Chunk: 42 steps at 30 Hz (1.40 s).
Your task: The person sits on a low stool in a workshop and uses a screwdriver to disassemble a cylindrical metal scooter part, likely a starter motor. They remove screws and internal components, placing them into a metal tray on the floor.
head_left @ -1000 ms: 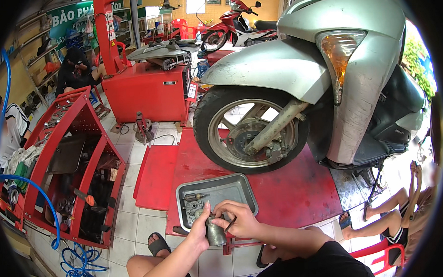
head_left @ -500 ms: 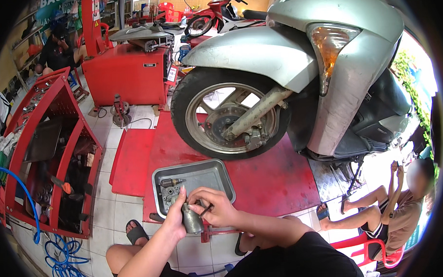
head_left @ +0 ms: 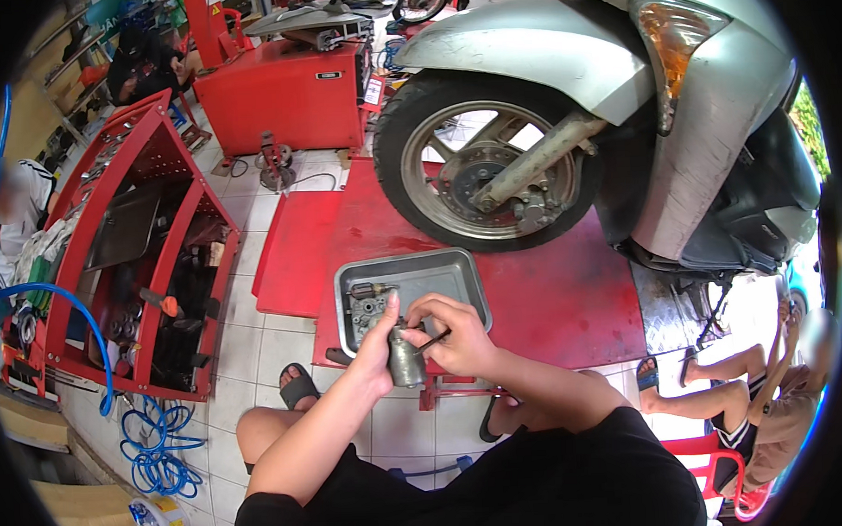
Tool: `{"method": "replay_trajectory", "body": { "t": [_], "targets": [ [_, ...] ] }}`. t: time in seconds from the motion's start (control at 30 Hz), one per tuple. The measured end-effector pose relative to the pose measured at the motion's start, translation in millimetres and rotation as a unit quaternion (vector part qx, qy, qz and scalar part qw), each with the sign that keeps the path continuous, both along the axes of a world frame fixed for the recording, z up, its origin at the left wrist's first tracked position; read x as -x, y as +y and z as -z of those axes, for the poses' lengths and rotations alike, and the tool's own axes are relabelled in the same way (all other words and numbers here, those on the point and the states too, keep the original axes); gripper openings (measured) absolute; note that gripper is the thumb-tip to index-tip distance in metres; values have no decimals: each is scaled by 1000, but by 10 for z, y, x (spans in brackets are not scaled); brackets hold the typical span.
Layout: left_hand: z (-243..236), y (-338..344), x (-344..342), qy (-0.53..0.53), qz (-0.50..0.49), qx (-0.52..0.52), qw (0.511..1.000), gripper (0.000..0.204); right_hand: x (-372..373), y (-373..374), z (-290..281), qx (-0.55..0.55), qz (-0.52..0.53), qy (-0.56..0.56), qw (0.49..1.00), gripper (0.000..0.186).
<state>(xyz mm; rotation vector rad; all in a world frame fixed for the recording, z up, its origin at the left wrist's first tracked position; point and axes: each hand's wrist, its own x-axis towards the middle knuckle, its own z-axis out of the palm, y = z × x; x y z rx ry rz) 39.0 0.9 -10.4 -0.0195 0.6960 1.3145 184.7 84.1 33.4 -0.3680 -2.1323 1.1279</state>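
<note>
My left hand (head_left: 376, 359) is closed round a worn grey metal cylinder (head_left: 407, 367), about as big as a small motor body, with its thumb pointing up along the top end. My right hand (head_left: 463, 339) is bent over the same end, fingers pinched on a thin dark rod-like piece (head_left: 435, 340) whose kind I cannot make out. Fingers hide the cylinder's top. Just beyond both hands is a grey metal tray (head_left: 440, 270). At its left side lie a dark cylindrical part (head_left: 366, 290) and a cast metal part (head_left: 363, 313).
The tray rests on a red lift platform (head_left: 552, 305), below a silver scooter's front wheel (head_left: 492, 168). On the left stands a red tool cart (head_left: 143, 263), with a coiled blue hose (head_left: 163, 448) on the floor. A seated person (head_left: 778, 399) is at the right; others are at the left.
My view has swung left and down, so the scene sits further right and higher. Both hands keep their hold at the cylinder, with little visible change in grip.
</note>
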Motion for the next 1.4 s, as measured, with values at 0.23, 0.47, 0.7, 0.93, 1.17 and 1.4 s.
{"method": "replay_trajectory", "body": {
  "t": [0.23,0.47,0.7,0.93,1.17,1.4],
  "targets": [
    [-31,-37,-54,64,1,32,997,53,-15,15,100,-52,1,10,999,16],
    [-106,9,-76,98,12,26,995,59,-52,34,16,-28,-1,2,1000,19],
    [-137,-38,107,86,-36,23,995,69,-281,557,-132,81,51,-147,984,24],
    [-240,-6,200,129,-61,42,989,71,-606,1010,230,-130,85,-516,842,28],
    [-202,-23,258,102,-71,14,992,66,-394,873,34,18,60,-337,939,25],
    [-167,-18,164,127,-69,62,988,69,-282,264,-376,272,-72,86,956,18]
  ]
}}
